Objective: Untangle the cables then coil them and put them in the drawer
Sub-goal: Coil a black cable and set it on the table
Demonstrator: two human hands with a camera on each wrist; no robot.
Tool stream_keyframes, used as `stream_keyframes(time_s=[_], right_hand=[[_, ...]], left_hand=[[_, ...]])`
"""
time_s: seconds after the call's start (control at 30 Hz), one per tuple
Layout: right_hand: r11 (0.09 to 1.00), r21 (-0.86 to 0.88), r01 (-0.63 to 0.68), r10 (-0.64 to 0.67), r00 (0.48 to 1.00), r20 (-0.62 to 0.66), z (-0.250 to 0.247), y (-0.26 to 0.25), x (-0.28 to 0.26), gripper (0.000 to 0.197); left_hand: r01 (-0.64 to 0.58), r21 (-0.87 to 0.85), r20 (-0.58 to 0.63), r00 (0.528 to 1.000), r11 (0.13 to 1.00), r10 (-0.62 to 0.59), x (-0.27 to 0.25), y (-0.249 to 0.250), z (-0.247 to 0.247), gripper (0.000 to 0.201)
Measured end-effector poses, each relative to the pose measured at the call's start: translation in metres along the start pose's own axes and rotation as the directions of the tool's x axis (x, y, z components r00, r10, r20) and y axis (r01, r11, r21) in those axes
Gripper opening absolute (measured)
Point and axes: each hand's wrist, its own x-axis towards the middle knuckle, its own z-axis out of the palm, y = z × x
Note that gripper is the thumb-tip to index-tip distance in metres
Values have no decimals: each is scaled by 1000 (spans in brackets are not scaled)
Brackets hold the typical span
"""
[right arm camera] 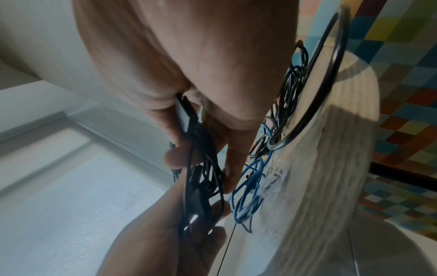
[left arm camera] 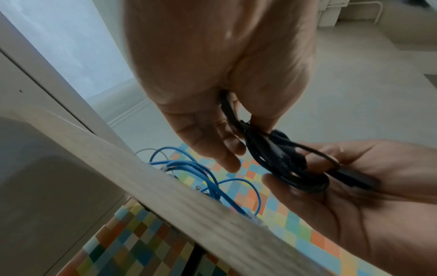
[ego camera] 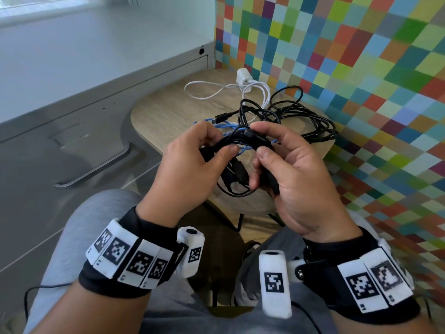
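Both hands hold one small black cable bundle (ego camera: 237,143) above the near edge of a round wooden table (ego camera: 168,112). My left hand (ego camera: 192,162) grips its left side, thumb on top. My right hand (ego camera: 284,165) pinches the right side, a black plug between thumb and forefinger. The bundle (left arm camera: 283,158) and the same bundle (right arm camera: 201,177) show in both wrist views. A blue cable (ego camera: 216,127) lies on the table just behind the hands. A larger black cable tangle (ego camera: 301,116) lies at the right. A white cable with its charger (ego camera: 243,78) lies at the back.
A grey drawer cabinet (ego camera: 72,145) with a recessed handle stands left of the table, its drawers closed. A wall of coloured squares (ego camera: 361,68) runs behind and to the right. My grey-trousered knees (ego camera: 96,225) are below the hands.
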Motion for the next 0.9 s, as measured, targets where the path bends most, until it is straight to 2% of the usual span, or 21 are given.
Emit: stream_keyframes(time_s=[0.07,0.17,0.23,0.37,0.5,0.57,0.67,0.77,0.9], right_hand=[[1000,2,7,-7,1000,14,0,-1,-1,34],[1000,22,2,-3,999,52,-2,-3,-2,34],[1000,21,7,-8,997,76,-2,-3,-2,35],[999,-23,28,-26,996,84,-3,-2,-3,35],[996,-62,70,-67,996,58,-2,0,-3,35],[993,-77,93,-89,995,51,0,1,-4,35],[989,-90,120,-117,992,39,2,2,-4,35],[981,-132,143,-144,990,1,3,4,-3,34],[973,-185,135,-144,989,-32,2,9,0,34]], left_hand=[[1,-22,1,1000,1000,-1,-1,2,3,19],[42,-211,49,998,977,-32,-3,5,8,15],[55,-269,54,998,962,-42,-4,7,8,12],[24,-194,13,1000,981,-22,-4,9,9,13],[17,-1,-58,998,1000,-17,-5,12,13,16],[19,22,-85,996,1000,-17,-4,13,13,17],[50,-50,-66,996,997,-53,-4,11,13,16],[89,-224,-2,996,970,-92,-2,7,11,15],[87,-369,56,996,925,-71,5,-1,4,17]])
